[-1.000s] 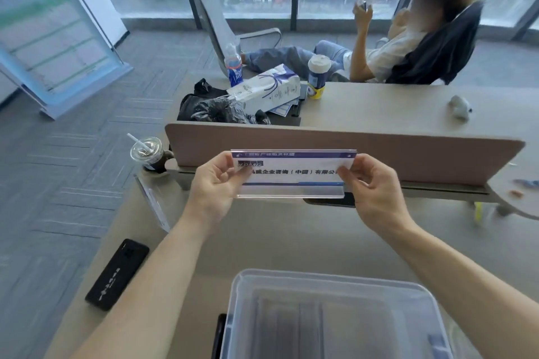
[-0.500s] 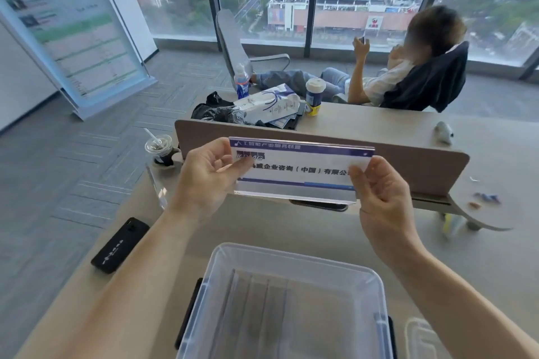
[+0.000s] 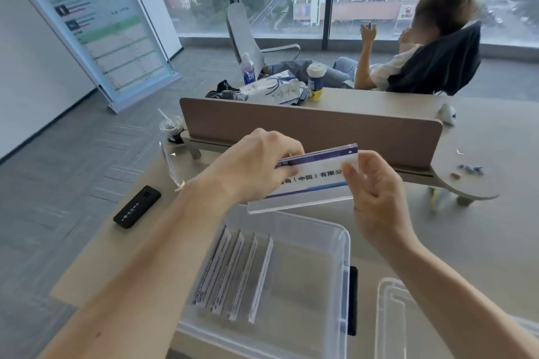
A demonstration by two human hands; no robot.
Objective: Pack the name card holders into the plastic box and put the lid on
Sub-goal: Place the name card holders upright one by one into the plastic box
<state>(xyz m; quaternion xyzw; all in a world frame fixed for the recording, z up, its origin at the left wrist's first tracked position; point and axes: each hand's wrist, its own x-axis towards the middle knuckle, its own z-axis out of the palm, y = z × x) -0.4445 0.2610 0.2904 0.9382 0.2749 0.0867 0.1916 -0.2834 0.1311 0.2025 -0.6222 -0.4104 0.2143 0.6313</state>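
Note:
Both hands hold one clear name card holder (image 3: 313,181) with a white and blue card, tilted, just above the far rim of the clear plastic box (image 3: 344,245). My left hand (image 3: 256,166) grips its left end from above. My right hand (image 3: 373,183) pinches its right end. Several name card holders (image 3: 233,274) stand on edge in a row in the left part of the box. The clear lid (image 3: 390,318) lies on the desk to the right of the box.
A black phone (image 3: 137,207) and another clear holder (image 3: 170,166) lie on the desk at the left. An iced drink cup (image 3: 172,128) stands by the brown desk divider (image 3: 309,128). Beyond it are bottles, bags and a seated person (image 3: 408,49).
The card holder has tilted and come down toward the box; my left hand shifted over its left end. The view swung left, showing the lid and the holders in the box.

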